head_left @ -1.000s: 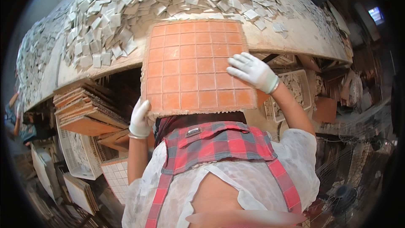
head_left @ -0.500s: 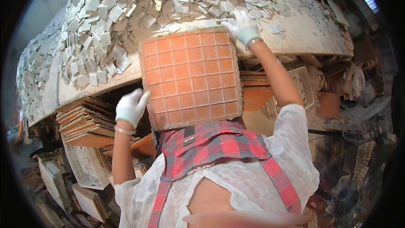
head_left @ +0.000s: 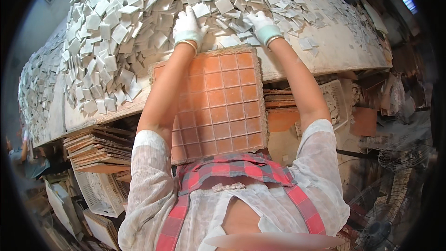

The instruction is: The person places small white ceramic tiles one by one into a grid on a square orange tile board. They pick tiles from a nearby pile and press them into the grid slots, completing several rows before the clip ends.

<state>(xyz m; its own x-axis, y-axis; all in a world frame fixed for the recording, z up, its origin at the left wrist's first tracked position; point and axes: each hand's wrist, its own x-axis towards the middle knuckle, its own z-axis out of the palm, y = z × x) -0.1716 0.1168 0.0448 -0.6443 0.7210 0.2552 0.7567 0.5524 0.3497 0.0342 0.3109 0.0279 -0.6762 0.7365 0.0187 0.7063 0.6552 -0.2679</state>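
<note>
A square orange-red tray (head_left: pixel 230 95) divided into a grid of shallow cells leans from the table's front edge against my front, its rim rough and crusted. Beyond its far edge spreads a big heap of small square white-grey tiles (head_left: pixel 111 32). My left hand (head_left: pixel 188 27), in a white knit glove, lies over the near part of the heap, fingers stretched out and thumb apart. Farther right, my right hand (head_left: pixel 262 24), gloved alike, reaches to the tiles with its fingers partly spread. I see no tile held in either hand. My left forearm covers the tray's left part.
The pale tabletop (head_left: pixel 320 51) curves across the view under the tiles. Below its edge on the left stand stacked thin boards (head_left: pixel 97 146) and a white plastic basket (head_left: pixel 100 193). More boards (head_left: pixel 281 104) and another basket (head_left: pixel 334 97) are on the right, with a fan (head_left: pixel 378 227) lower down.
My left hand has moved from beside the tray's left edge up onto the tile heap. The right hand stays near the heap, a little lower. The tray sits slightly lower in view.
</note>
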